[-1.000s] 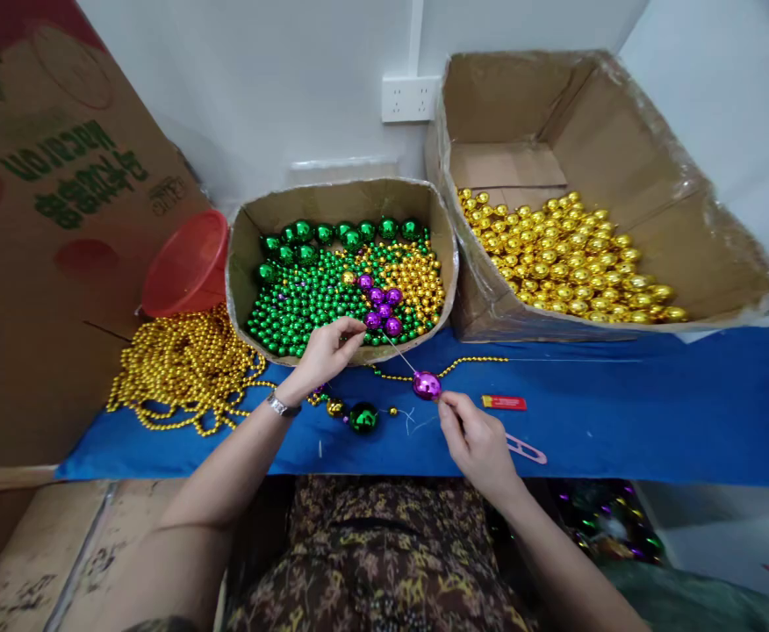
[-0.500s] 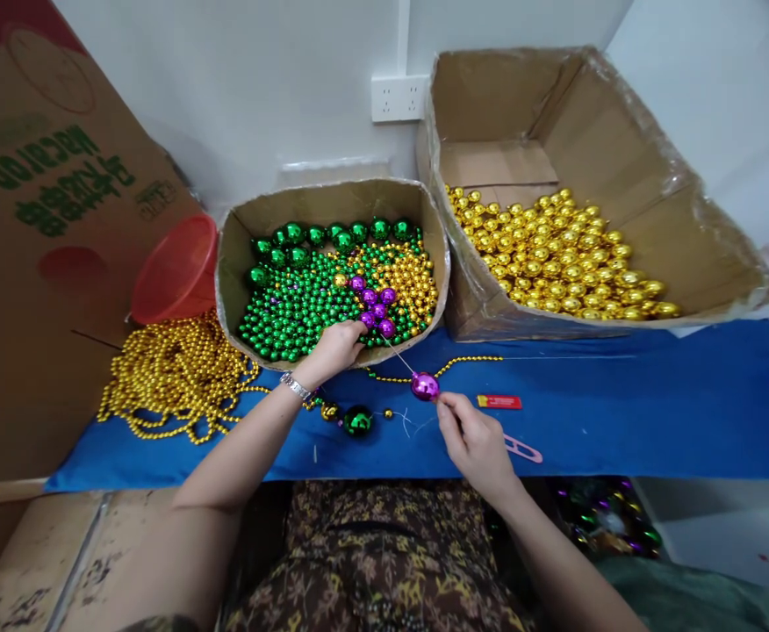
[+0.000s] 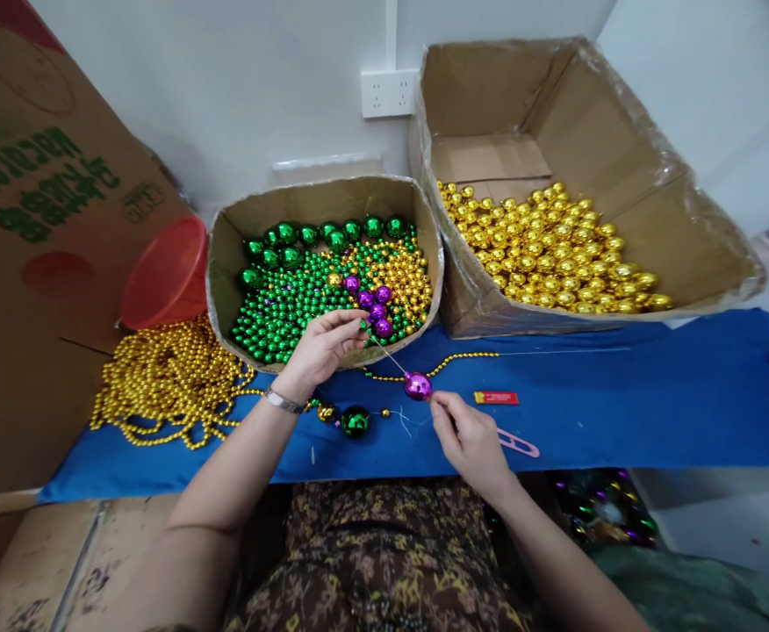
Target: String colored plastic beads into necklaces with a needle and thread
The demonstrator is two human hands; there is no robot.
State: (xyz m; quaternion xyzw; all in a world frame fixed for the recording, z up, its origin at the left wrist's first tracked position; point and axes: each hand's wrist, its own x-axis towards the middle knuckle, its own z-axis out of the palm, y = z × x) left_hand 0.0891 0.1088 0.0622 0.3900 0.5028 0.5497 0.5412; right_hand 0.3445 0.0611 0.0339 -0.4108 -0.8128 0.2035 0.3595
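Note:
My left hand [image 3: 324, 347] is closed in a pinch over the front rim of the smaller cardboard box [image 3: 322, 195], a small green bead [image 3: 363, 325] showing at its fingertips. From there a thin pale string [image 3: 388, 353] slants down to a large shiny purple bead [image 3: 417, 385]. My right hand [image 3: 469, 436] pinches that purple bead at its right edge, just above the blue cloth. Several smaller purple beads [image 3: 377, 312] lie beyond my left fingers, on top of green and gold beads in the box. A large dark green bead [image 3: 355, 421] rests on the cloth between my forearms.
A larger box [image 3: 628, 167] of gold beads stands at the right. Gold bead strands [image 3: 161, 382] are heaped at the left under a red basin [image 3: 167, 274]. A red lighter [image 3: 498, 398] and a pink clip-like tool [image 3: 518, 442] lie on the blue cloth [image 3: 654, 412].
My left fingers have opened out of the purple beads slightly and now show a green bead at their tips. The right hand keeps the large purple bead in nearly the same place; the view shifts slightly.

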